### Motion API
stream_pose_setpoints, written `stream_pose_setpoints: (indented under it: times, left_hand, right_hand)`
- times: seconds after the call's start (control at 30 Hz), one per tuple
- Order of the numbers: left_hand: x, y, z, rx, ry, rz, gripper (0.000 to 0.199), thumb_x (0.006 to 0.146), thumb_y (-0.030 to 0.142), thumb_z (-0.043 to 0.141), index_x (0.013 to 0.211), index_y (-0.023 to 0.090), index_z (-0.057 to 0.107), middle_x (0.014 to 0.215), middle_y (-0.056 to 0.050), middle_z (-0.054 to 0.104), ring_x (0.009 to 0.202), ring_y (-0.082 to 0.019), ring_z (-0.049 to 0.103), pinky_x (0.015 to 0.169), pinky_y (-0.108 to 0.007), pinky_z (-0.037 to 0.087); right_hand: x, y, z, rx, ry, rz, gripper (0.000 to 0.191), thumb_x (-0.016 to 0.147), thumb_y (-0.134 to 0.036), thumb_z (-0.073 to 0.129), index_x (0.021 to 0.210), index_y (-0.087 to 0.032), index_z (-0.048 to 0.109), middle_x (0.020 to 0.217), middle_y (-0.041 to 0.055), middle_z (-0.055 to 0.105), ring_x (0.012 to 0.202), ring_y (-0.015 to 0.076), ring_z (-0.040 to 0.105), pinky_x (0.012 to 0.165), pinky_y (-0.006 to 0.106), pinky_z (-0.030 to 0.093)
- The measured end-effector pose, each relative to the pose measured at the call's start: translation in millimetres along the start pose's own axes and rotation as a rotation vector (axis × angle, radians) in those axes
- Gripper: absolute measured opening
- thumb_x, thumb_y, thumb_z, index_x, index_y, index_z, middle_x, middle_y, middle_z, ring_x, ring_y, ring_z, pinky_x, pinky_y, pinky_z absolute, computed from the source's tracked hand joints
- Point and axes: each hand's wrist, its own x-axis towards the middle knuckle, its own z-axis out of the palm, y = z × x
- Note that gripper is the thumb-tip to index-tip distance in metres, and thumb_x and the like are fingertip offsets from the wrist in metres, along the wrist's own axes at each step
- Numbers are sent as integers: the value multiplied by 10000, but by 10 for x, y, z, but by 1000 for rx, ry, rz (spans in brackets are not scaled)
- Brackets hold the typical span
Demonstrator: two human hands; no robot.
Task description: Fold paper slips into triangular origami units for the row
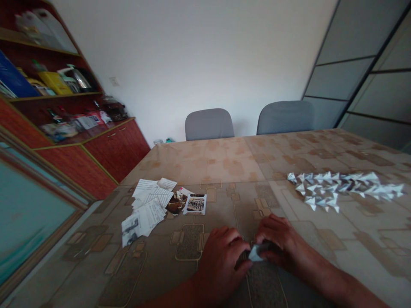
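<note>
Holds a small folded paper piece [255, 253] between left hand [222, 253] and right hand [278, 236], low over the patterned surface [205, 169]; cannot tell whether touching down. Pinches from both sides, fingers curled and nearly closed, thumbs on the near side. Shows, beyond the left hand and to the left, an overlapping pile of printed paper rectangles [149, 209]; beyond the right hand, well apart, rows of pointed folded-paper units [345, 187].
</note>
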Motion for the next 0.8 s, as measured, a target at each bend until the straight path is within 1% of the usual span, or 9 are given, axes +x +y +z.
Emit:
stream_pose_setpoints:
  times: [0.23,0.4,0.47,0.57,0.63,0.7,0.77,0.8]
  left_hand:
    - [25,43,-9,-19,27,31,121,781,162,715,851,205,626,845,1,607,807,-176,529,725,-305,345]
    - [21,72,-36,34,-2,96,51,847,172,656,871,205,625,855,0,604,807,-167,512,711,-293,333]
    - [20,74,-30,56,4,119,24,869,187,637,858,204,624,827,7,601,791,-159,507,699,-290,322]
    - [18,61,5,123,23,166,96,887,209,625,793,197,615,766,17,590,749,-148,489,667,-288,295]
    - [16,47,33,186,51,210,129,899,216,614,772,195,607,745,20,586,731,-146,475,651,-293,276]
    - [12,37,49,239,75,249,144,907,237,607,770,194,598,735,20,581,724,-149,463,644,-301,264]
    - [8,34,50,265,81,272,156,907,265,609,771,191,591,729,17,573,722,-153,455,646,-308,263]
    - [5,35,46,269,75,280,155,906,273,610,777,189,589,731,15,570,724,-155,454,649,-310,265]
  right_hand:
    - [-6,24,-2,13,-29,10,154,830,-72,629,762,-210,624,789,3,625,815,186,570,749,319,364]
    - [-12,22,-23,3,-74,-31,183,843,-68,601,726,-209,599,762,-14,623,784,172,567,736,314,352]
    - [-21,29,-38,4,-94,-42,197,835,-55,592,709,-206,588,744,-20,625,772,167,566,732,311,351]
    - [-39,38,-55,40,-98,-21,201,787,-17,596,741,-213,597,752,-24,638,791,169,576,742,308,361]
    - [-45,24,-53,72,-59,23,203,767,-16,597,791,-217,617,784,-14,650,813,178,584,748,310,377]
    - [-37,-19,-34,85,3,117,162,786,-48,584,813,-203,622,797,8,655,796,185,591,722,307,396]
    - [-20,-84,1,74,37,235,108,813,-92,572,790,-188,615,765,20,648,740,184,590,673,300,403]
    - [-12,-119,21,60,25,274,94,803,-106,586,766,-189,612,735,18,643,714,186,586,654,299,400]
